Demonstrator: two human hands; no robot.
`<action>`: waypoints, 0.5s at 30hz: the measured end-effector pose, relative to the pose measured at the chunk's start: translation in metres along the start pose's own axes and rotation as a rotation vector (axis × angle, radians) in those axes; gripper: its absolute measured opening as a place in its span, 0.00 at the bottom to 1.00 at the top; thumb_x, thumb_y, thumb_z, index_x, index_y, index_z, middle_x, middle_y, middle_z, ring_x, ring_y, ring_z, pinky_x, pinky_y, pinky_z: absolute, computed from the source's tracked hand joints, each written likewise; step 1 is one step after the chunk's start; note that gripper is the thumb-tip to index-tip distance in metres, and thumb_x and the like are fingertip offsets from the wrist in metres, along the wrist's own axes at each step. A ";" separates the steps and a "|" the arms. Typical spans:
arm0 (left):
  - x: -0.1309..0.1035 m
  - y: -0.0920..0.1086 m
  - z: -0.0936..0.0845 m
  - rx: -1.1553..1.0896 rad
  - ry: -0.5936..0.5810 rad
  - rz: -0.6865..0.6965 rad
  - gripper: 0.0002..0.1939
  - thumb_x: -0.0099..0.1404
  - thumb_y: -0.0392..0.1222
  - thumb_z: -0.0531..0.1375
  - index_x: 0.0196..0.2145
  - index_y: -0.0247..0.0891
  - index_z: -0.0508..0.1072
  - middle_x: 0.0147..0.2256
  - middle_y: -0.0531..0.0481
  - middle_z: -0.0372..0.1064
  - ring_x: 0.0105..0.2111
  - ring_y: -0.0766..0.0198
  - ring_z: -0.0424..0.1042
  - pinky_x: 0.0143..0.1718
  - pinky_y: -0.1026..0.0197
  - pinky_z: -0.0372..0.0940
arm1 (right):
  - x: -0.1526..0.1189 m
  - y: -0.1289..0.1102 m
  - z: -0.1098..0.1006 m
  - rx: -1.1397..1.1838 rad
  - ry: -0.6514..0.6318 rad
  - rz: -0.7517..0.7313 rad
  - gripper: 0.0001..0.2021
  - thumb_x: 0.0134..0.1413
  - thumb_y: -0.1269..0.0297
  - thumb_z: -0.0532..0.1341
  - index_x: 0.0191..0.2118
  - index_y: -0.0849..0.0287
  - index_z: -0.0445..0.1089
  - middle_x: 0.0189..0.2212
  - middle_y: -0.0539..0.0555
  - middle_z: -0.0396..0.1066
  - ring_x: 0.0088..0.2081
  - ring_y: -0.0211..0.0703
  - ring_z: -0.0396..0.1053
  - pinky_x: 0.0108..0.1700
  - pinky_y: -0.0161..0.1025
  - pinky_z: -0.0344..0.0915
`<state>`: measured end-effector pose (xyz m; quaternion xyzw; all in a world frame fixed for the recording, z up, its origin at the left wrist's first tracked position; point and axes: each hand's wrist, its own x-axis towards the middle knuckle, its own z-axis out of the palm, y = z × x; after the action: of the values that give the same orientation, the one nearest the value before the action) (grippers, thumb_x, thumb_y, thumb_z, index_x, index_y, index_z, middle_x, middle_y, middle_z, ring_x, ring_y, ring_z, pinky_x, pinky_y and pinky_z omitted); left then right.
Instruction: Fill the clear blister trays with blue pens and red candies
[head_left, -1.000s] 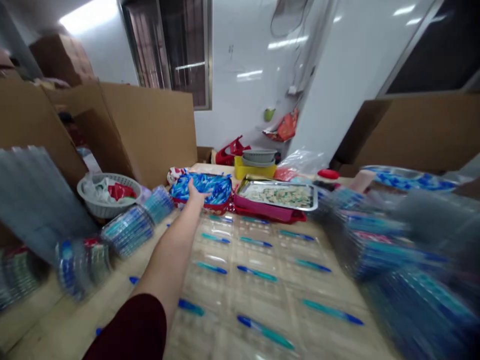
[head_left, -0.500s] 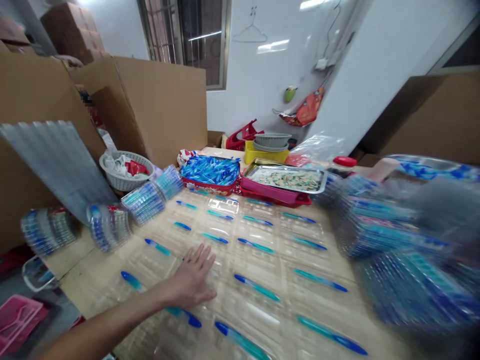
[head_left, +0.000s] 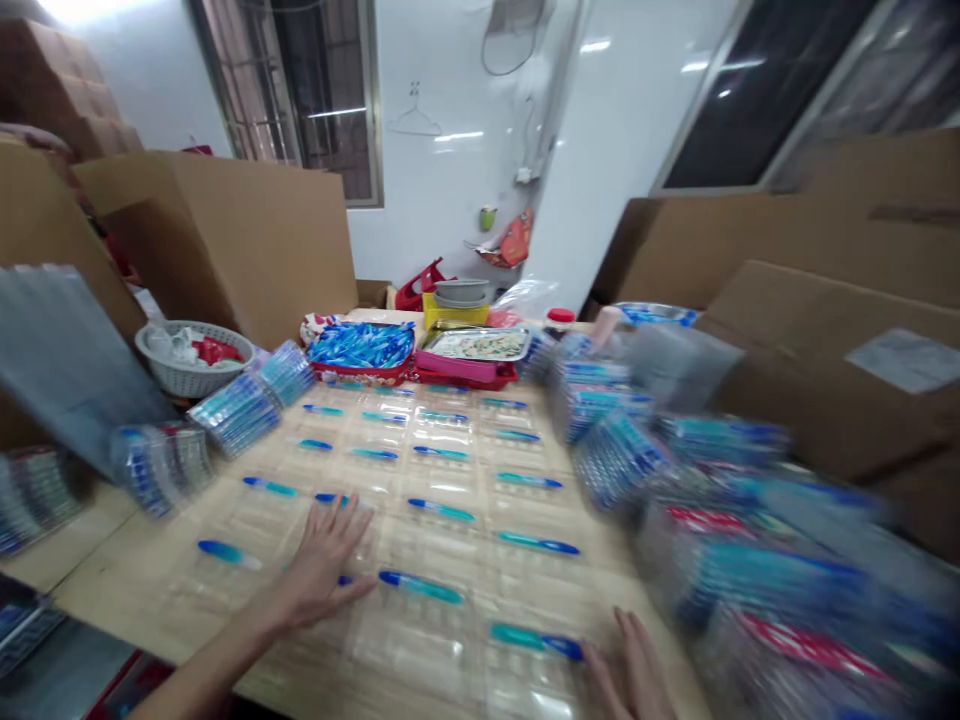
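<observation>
Clear plastic blister trays [head_left: 420, 640] lie in rows over the wooden table, each with one slim blue-and-teal pen-like piece [head_left: 441, 510] in it. My left hand [head_left: 326, 565] is open and palm down over the trays at the left, its fingers spread and covering part of a piece beneath. At the lower edge, my right hand [head_left: 637, 675] shows only in part. Its fingers are apart and hold nothing visible, close beside the blue end of the nearest right-hand piece [head_left: 536, 640].
Stacks of filled clear packs [head_left: 772, 580] line the right side, blurred. At the back stand a red tub of blue pieces [head_left: 361, 376] and a metal tray [head_left: 517, 348] of small pale pieces. A grey basket [head_left: 191, 378] and more packs [head_left: 236, 412] are at left.
The view has swung to the right, so more of the right-hand stacks show. My right hand has come in at the lower edge. My left hand stays spread over the trays.
</observation>
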<state>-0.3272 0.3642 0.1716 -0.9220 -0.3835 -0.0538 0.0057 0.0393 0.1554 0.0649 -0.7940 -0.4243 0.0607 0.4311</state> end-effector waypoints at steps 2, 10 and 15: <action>-0.014 0.011 0.007 0.009 -0.024 0.042 0.42 0.60 0.66 0.51 0.65 0.48 0.42 0.66 0.39 0.39 0.65 0.36 0.38 0.58 0.28 0.42 | -0.002 -0.009 0.010 0.011 0.000 0.042 0.40 0.54 0.40 0.47 0.63 0.67 0.48 0.64 0.67 0.46 0.65 0.57 0.43 0.65 0.57 0.43; -0.023 0.023 0.018 0.002 -0.024 0.035 0.39 0.60 0.67 0.50 0.63 0.50 0.45 0.65 0.41 0.40 0.64 0.37 0.41 0.58 0.28 0.44 | 0.008 -0.024 0.014 0.013 -0.057 0.012 0.40 0.50 0.43 0.48 0.61 0.71 0.52 0.63 0.69 0.49 0.65 0.57 0.45 0.65 0.55 0.42; -0.018 0.027 0.031 0.016 -0.003 0.089 0.40 0.58 0.63 0.56 0.62 0.52 0.46 0.64 0.42 0.42 0.63 0.36 0.43 0.58 0.29 0.46 | 0.059 -0.039 0.007 0.040 -0.011 -0.013 0.41 0.50 0.41 0.48 0.61 0.70 0.53 0.64 0.68 0.45 0.65 0.56 0.41 0.65 0.54 0.41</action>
<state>-0.3176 0.3343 0.1400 -0.9382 -0.3423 -0.0491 0.0148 0.0487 0.2133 0.1049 -0.7819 -0.4305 0.0706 0.4452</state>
